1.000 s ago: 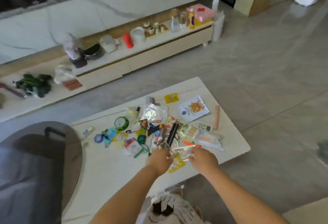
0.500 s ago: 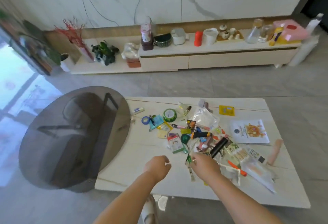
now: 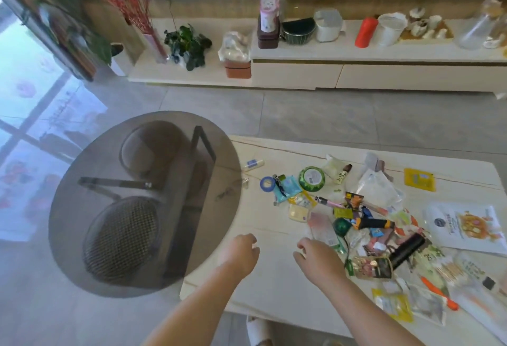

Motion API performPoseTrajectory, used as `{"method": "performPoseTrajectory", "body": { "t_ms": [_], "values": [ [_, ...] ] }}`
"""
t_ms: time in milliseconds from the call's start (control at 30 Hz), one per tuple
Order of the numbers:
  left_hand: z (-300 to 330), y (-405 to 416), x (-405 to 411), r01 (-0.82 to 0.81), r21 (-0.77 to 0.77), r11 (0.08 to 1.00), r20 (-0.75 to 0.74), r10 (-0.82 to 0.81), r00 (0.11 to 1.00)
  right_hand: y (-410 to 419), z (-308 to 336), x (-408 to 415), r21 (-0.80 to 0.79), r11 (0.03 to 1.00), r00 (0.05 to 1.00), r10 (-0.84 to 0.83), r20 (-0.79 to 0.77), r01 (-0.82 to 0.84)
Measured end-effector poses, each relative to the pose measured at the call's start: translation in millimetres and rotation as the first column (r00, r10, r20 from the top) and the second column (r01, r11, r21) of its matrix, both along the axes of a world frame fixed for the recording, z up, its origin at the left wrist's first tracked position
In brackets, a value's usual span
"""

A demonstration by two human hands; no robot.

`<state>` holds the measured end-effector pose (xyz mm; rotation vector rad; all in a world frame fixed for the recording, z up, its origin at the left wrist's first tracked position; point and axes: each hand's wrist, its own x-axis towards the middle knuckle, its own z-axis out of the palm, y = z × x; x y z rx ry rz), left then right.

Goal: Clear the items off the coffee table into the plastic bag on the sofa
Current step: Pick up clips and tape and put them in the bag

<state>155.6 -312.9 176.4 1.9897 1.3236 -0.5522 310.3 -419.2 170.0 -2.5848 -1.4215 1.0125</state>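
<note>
The white coffee table (image 3: pixel 274 285) carries a pile of small items: a green tape roll (image 3: pixel 311 179), a blue tape ring (image 3: pixel 267 183), a green ball (image 3: pixel 342 226), a black cylinder (image 3: pixel 406 247), a pink packet (image 3: pixel 321 225), a yellow sachet (image 3: pixel 419 179) and a white food pouch (image 3: pixel 463 225). My right hand (image 3: pixel 318 260) hovers at the pile's left edge, fingers loosely curled, just short of the pink packet. My left hand (image 3: pixel 241 252) is curled into a loose fist over bare tabletop, with nothing visible in it. The plastic bag and the sofa are out of view.
A round smoked-glass side table (image 3: pixel 145 203) overlaps the coffee table's left end. Across a strip of grey floor stands a long low TV cabinet (image 3: pixel 301 71) with jars, cups and plants. My slippered foot (image 3: pixel 258 329) shows under the table's near edge.
The view has swung left. Both hands have pulled back from the middle of the pile toward its left edge, the left one onto bare tabletop.
</note>
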Motion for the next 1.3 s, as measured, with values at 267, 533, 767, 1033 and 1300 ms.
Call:
{"method": "performPoseTrajectory", "body": {
  "t_ms": [267, 533, 767, 1033, 1300],
  "values": [
    [-85, 63, 5, -0.107, 0.043, 0.993, 0.042, 0.105, 0.994, 78, -79, 4, -0.018, 0.999, 0.999, 0.039, 0.007, -0.039],
    [-194, 125, 13, -0.127, 0.153, 0.98, 0.076, 0.117, 0.99, 158, -184, 16, 0.064, 0.996, 0.997, 0.069, -0.042, -0.066],
    [-255, 161, 12, -0.052, 0.261, 0.964, -0.062, 0.071, 0.996, 224, -236, 16, 0.125, 0.992, 0.992, 0.008, -0.127, 0.008],
    [-295, 168, 4, -0.074, 0.285, 0.956, -0.096, 0.105, 0.99, 299, -271, 4, 0.166, 0.986, 0.992, 0.003, -0.123, 0.018],
    [-299, 175, -4, -0.034, 0.279, 0.96, -0.121, 0.07, 0.99, 299, -296, 2, 0.275, 0.946, 0.975, -0.126, -0.184, 0.174]
  ]
}}
